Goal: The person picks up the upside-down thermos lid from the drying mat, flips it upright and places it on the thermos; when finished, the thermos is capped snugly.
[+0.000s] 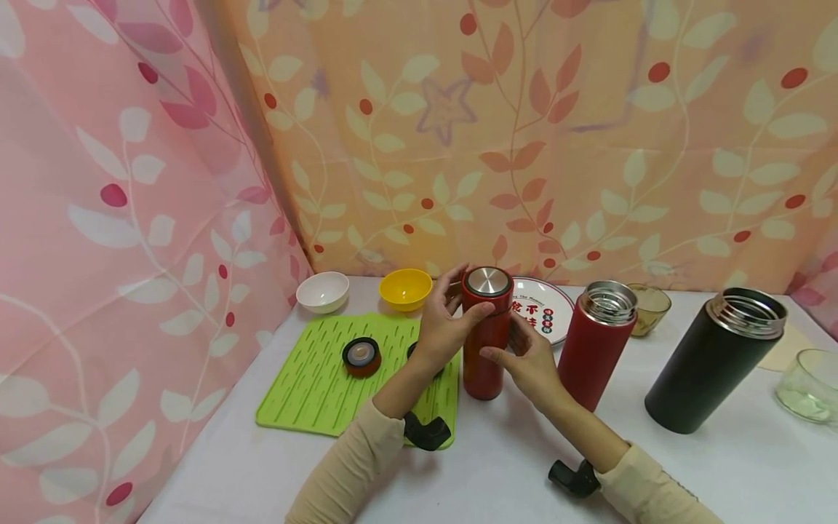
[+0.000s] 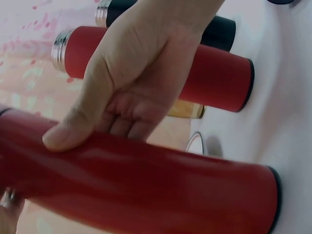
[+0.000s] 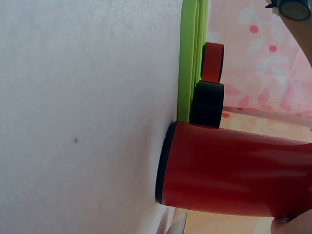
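A red thermos flask [image 1: 483, 356] with a steel-topped lid [image 1: 488, 282] stands upright between both hands. My left hand [image 1: 444, 324] grips it at the lid, thumb across the front just under the rim. Lower down, my right hand [image 1: 533, 364] holds the body from the right side. In the left wrist view the right hand [image 2: 136, 73] has its thumb along the red wall of the flask [image 2: 161, 190]. The flask's dark base edge [image 3: 165, 163] is close to the white table in the right wrist view.
An uncapped red flask [image 1: 597, 349] and black flask [image 1: 710, 364] stand to the right, near glass cups [image 1: 812, 386]. On the green mat [image 1: 308, 393] lie a red lid [image 1: 361, 358] and a black lid [image 3: 208, 104]. Bowls [image 1: 406, 290] and a plate [image 1: 556, 309] stand behind.
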Motion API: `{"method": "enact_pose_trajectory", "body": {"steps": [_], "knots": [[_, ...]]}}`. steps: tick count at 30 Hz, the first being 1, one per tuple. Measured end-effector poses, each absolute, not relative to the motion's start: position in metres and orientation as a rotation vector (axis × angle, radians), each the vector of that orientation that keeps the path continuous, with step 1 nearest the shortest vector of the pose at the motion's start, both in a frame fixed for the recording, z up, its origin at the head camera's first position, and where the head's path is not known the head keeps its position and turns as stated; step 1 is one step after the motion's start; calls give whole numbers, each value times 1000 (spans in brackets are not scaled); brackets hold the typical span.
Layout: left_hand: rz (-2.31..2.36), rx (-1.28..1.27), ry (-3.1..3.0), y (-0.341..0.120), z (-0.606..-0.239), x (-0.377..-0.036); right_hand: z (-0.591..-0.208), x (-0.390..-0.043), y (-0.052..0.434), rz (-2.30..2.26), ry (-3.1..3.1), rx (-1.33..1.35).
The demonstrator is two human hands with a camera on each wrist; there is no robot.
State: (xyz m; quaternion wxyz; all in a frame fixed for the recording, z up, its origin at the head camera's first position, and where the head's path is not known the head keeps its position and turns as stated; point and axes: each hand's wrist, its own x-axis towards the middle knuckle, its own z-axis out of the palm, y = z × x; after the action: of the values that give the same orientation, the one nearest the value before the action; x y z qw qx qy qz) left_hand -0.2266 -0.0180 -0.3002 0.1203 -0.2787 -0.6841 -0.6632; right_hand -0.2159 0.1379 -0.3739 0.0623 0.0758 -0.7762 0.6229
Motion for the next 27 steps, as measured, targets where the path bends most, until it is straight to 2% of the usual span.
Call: {"method": "enact_pose_trajectory", "body": {"steps": [8, 20, 27], "knots": [[-1981, -946, -1962, -25, -301, -228, -374, -215, 137, 1891, -2339, 248], [-1873, -844, -2041, -19, -296, -226, -375, -215, 137, 1896, -2353, 221], [-1933, -983, -1946, -27, -312, -239, -374, -215, 136, 1889, -2332, 249]]}}
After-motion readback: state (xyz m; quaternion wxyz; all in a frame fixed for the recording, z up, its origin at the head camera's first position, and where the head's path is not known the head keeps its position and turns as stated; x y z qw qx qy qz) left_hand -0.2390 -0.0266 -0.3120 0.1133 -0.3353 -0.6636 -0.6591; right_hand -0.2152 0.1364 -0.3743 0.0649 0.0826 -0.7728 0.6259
